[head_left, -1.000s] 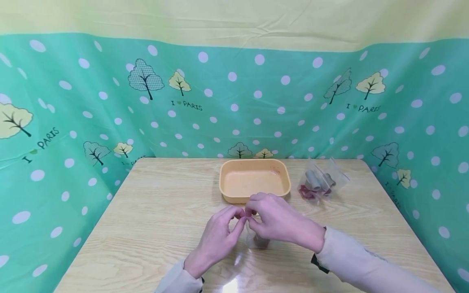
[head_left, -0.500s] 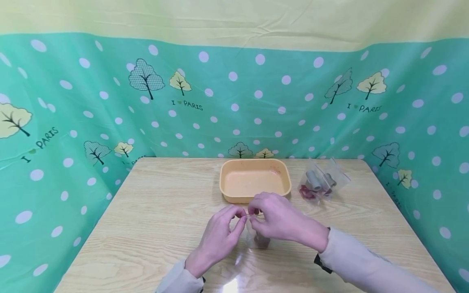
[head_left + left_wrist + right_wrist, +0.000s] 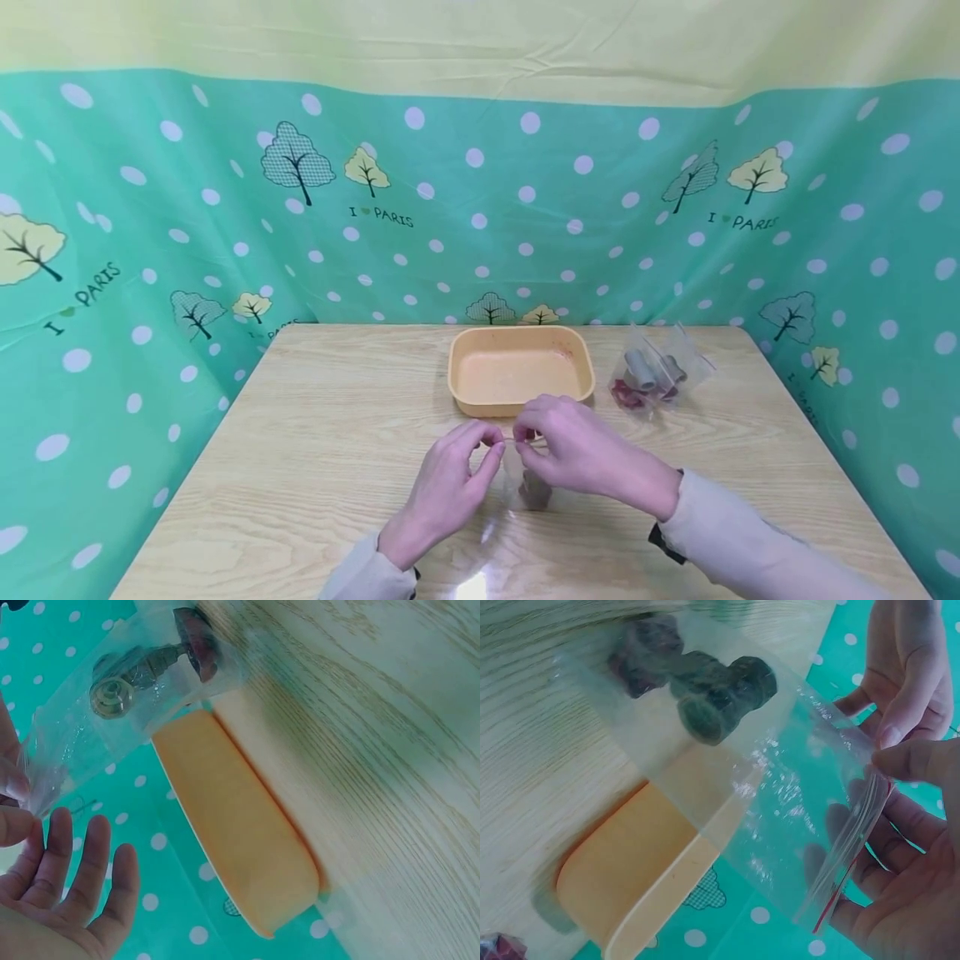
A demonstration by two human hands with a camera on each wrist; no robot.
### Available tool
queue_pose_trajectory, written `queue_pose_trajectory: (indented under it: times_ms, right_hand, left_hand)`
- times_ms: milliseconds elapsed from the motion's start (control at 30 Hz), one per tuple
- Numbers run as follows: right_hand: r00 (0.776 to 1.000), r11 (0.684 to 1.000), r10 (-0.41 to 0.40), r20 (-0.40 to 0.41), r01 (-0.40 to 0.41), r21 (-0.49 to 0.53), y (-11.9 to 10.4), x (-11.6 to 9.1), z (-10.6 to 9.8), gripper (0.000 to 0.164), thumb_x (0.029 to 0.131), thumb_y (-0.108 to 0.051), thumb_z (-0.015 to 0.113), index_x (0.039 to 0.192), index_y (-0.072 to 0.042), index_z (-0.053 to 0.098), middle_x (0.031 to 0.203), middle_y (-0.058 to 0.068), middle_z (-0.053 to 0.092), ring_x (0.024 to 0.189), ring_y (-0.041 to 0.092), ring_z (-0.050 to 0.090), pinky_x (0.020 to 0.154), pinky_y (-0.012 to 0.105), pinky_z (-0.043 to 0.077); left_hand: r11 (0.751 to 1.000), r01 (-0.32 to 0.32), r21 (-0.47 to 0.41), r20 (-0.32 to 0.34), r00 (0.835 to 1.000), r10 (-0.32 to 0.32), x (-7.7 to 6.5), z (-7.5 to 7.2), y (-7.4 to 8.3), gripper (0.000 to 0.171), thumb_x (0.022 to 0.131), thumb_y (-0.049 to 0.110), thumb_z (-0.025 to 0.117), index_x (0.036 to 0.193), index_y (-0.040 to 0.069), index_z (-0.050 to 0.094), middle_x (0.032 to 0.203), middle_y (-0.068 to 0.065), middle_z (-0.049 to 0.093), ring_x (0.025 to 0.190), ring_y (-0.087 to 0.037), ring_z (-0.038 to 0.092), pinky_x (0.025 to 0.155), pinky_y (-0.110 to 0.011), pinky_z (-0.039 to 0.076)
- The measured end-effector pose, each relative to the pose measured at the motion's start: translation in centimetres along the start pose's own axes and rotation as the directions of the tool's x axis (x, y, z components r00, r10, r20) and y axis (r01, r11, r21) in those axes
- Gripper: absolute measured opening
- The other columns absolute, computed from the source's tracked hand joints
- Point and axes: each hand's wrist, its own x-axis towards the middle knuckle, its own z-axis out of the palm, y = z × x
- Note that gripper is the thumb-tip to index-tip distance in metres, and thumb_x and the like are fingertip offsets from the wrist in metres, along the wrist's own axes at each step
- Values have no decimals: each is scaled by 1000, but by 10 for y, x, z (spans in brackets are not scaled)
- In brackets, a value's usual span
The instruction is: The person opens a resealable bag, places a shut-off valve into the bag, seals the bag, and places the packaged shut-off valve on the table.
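Both hands hold up a clear zip-lock bag (image 3: 780,825) by its top edge, just above the table in front of the tan bin. My left hand (image 3: 442,479) pinches one end of that edge between thumb and forefinger, its other fingers loosely spread in the left wrist view. Close beside it, my right hand (image 3: 573,450) pinches the zip edge, where a red line (image 3: 835,895) runs. Low in the bag lie a grey pipe fitting (image 3: 724,697) with round openings and a dark red part (image 3: 649,656). In the head view the right hand partly covers the bag.
A tan plastic bin (image 3: 457,392) stands just beyond the hands, with small reddish marks inside. To its right lie filled clear bags (image 3: 648,375) with grey tubular pieces and red parts. A green dotted cloth (image 3: 480,225) hangs behind and beside the wooden table (image 3: 315,417).
The right hand has slid a little to the right along the bag's top edge, widening the gap between the fingertips. The left hand has stayed in place.
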Motion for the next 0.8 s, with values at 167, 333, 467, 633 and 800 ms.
queue_pose_trajectory:
  times_ms: [167,333,467,633,800]
  right_hand:
    - [1000,1000,13,-11,-13,-5,2,-5,-1,11,81,-8,78,84,-16,70,80,-9,66,79,8,61,72,29,55]
    - [1000,1000,-10,-28,10,4,4,-7,-1,14,82,-4,77,83,-16,71,80,-11,66,77,6,60,72,29,55]
    - [998,999,-34,-44,34,-4,5,-8,0,13,82,-3,78,83,-16,74,80,-11,68,75,5,61,71,32,55]
    - [999,1000,2,-35,-2,11,6,-12,-2,12,82,-5,79,86,-14,73,83,-9,69,78,8,63,72,27,57]
    - [999,999,35,-22,-34,35,9,-16,-4,15,83,-3,77,84,-17,71,81,-11,67,77,7,63,70,25,56]
  left_hand:
    - [1000,5,-6,-1,1000,-5,0,0,1,9,98,7,71,98,16,70,96,11,69,93,-9,66,80,-40,60]
    - [1000,3,-1,5,1000,-3,0,-1,1,8,97,7,72,99,15,70,96,11,68,94,-8,66,80,-39,60]
    - [1000,1,5,4,1000,-1,0,0,0,9,97,7,72,99,15,70,96,11,69,94,-8,66,80,-39,60]
    - [1000,12,7,1,1000,-12,0,0,0,8,99,9,71,99,17,70,97,11,69,94,-8,65,80,-39,59]
    - [1000,17,11,2,1000,-17,0,-1,1,7,100,11,70,99,18,69,97,11,69,95,-7,65,82,-39,59]
